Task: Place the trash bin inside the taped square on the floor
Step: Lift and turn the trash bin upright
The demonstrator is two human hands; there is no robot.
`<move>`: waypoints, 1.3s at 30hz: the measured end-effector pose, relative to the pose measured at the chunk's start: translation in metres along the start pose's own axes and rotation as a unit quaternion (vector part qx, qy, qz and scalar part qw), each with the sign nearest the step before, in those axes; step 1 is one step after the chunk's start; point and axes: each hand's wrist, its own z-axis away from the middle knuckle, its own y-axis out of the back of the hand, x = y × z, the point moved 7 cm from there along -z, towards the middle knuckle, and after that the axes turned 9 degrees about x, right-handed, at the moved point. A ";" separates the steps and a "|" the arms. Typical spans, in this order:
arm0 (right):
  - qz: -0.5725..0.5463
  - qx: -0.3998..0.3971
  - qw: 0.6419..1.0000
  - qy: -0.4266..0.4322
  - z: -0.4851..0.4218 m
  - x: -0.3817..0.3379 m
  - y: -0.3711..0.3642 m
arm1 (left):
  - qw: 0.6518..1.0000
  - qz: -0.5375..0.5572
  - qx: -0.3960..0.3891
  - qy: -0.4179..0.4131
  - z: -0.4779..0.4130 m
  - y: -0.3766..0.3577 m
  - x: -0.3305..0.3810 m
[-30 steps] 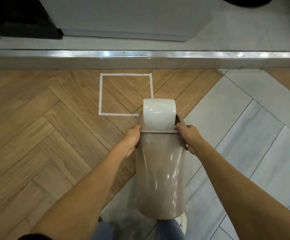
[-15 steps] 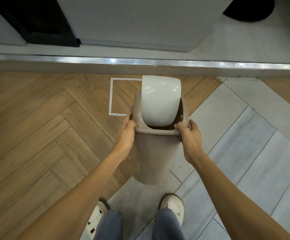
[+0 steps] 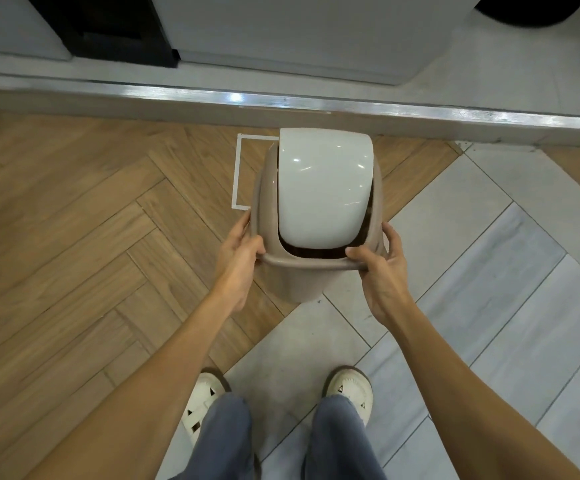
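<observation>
- The floor has two parts: brown wood floor on the left and grey tile floor on the right. They meet in a zigzag line near the middle.
- Far off, a shiny metal strip runs all the way from left to right. Past it there is a big white cabinet with a dark gap to its left.
- The taped square is white tape on the wood, just before the metal strip. Only its left side and two left corners show. The rest is hidden behind the bin.
- Nothing lies on the floor between the bin and the tape.
- The trash bin is tan with a white swing lid. It covers most of the square from this view. I cannot tell if its bottom sits inside the tape or if it touches the floor.
- The left hand is curled around the near left edge of the bin's rim, thumb on top.
- The right hand is curled around the near right edge of the rim, thumb on top too.
- So the bin is right between the two hands, and most of it is on their far side.
- Near the bottom are two white shoes and blue trouser legs. The shoes stand well apart from the bin, on the tiles.
</observation>
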 end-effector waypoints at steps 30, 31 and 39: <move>0.252 -0.113 0.960 0.051 0.007 -0.038 0.003 | 0.982 -0.160 -0.095 -0.039 0.008 -0.001 0.040; 0.234 -0.121 0.964 0.038 0.008 -0.038 -0.003 | 0.982 -0.161 -0.095 -0.034 0.006 -0.006 0.040; 0.236 -0.159 0.957 0.063 0.021 -0.020 -0.031 | 0.986 -0.138 -0.084 -0.046 0.009 0.001 0.032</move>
